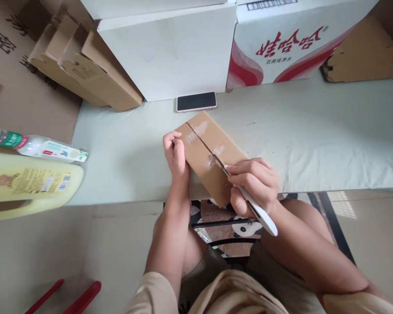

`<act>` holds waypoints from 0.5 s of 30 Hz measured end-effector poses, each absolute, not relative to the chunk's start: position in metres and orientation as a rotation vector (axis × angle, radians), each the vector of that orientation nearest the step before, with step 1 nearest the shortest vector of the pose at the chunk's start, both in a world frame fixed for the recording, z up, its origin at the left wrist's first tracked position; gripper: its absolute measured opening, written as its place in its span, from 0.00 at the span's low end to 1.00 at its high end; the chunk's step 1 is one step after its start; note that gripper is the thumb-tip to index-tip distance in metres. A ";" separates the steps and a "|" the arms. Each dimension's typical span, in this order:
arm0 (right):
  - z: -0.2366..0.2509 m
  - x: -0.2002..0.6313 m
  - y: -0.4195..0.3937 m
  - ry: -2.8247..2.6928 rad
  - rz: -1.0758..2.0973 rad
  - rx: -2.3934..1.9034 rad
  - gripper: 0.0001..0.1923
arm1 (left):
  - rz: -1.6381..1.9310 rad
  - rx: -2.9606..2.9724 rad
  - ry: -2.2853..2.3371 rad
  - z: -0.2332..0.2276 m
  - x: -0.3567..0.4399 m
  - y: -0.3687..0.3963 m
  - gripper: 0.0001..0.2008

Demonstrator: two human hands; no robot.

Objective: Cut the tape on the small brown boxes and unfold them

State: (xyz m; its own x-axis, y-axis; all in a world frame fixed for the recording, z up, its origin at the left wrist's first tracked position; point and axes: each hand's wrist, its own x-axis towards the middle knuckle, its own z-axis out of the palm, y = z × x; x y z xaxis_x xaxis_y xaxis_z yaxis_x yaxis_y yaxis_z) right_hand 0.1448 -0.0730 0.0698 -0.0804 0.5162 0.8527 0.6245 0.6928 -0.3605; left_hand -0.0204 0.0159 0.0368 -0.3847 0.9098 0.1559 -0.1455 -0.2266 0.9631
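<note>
A small brown cardboard box (203, 155) lies at a slant by the near edge of the table. Torn bits of clear tape sit on its top, and a dark seam runs lengthwise along it. My left hand (177, 152) is closed round the box's left end, thumb on top. In my right hand (257, 183) is a white-handled utility knife (260, 216), gripped with the fingers along its handle. Its blade end rests at the seam, near the box's middle. The box's underside and the fingers beneath it are hidden.
A phone (196, 101) lies behind the box, before white cartons (170, 52). Folded cardboard boxes (94, 74) stand at the back left. A clear bottle (49, 146) and a yellow jug (36, 183) are at the left. The table's near edge (118, 204) runs above my lap.
</note>
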 end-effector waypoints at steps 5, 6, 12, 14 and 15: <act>0.075 0.144 -0.073 -1.793 -0.148 -0.995 0.07 | 1.711 1.006 1.219 0.037 -0.021 0.016 0.14; 0.076 0.144 -0.074 -1.814 -0.152 -1.021 0.06 | 1.711 1.008 1.217 0.037 -0.020 0.015 0.14; 0.076 0.147 -0.076 -1.873 -0.166 -1.073 0.06 | 1.736 1.036 1.195 0.035 -0.018 0.014 0.15; 0.073 0.147 -0.076 -1.855 -0.166 -1.055 0.06 | 1.749 1.027 1.186 0.032 -0.018 0.014 0.14; 0.072 0.147 -0.076 -1.844 -0.164 -1.048 0.07 | 1.754 1.028 1.179 0.031 -0.019 0.015 0.14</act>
